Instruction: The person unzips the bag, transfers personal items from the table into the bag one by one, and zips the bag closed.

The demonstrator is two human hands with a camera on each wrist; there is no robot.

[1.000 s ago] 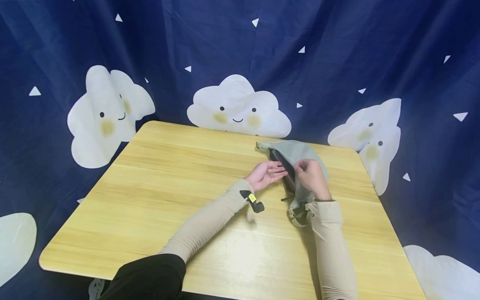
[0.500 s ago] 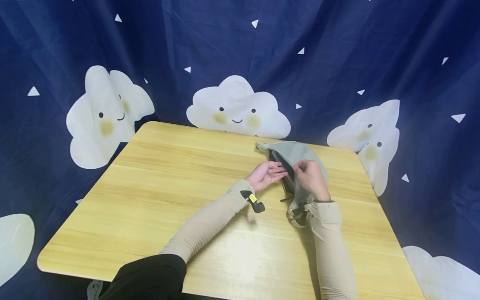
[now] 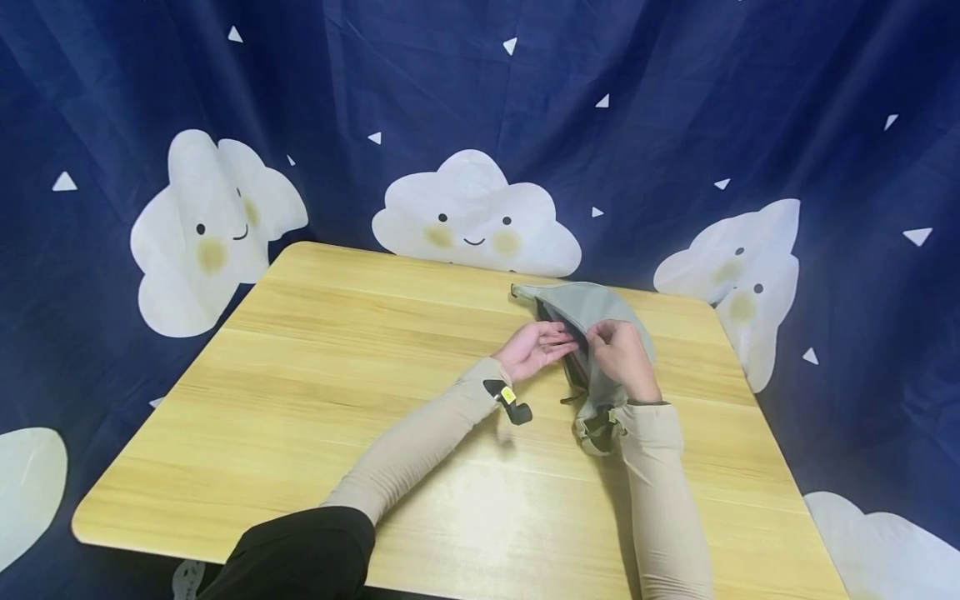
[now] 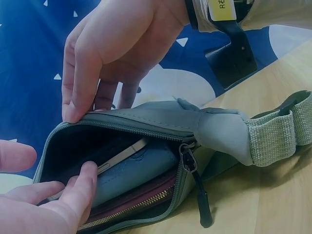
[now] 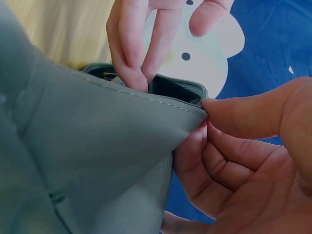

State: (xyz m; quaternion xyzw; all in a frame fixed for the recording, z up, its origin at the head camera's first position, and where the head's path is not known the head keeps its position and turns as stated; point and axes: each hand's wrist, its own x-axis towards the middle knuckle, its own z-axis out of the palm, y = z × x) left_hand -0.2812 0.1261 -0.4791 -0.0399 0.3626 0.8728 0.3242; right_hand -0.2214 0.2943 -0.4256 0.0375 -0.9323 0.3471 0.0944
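A grey-green waist bag (image 3: 592,302) lies on the table with its main zip undone. My right hand (image 3: 624,357) pinches the upper edge of the opening (image 5: 187,105) between thumb and fingers and holds it up. My left hand (image 3: 527,352), palm up, reaches its fairly straight fingers (image 4: 84,187) into the mouth, with the thumb apart. Inside lie a thin item with a pale rim (image 4: 122,156), a blue-grey item (image 4: 139,170) and a dark red pouch with a gold zip (image 4: 134,201). The left fingertips are at the pale-rimmed item; whether they touch it I cannot tell.
The bag's black zip pull (image 4: 204,207) hangs by the opening, and its webbing strap (image 4: 273,134) lies to one side. The wooden table (image 3: 337,358) ends at a blue curtain (image 3: 450,92) printed with clouds.
My left hand has shifted very slightly to the right, its fingers a little farther into the bag. My right hand keeps its hold on the edge.
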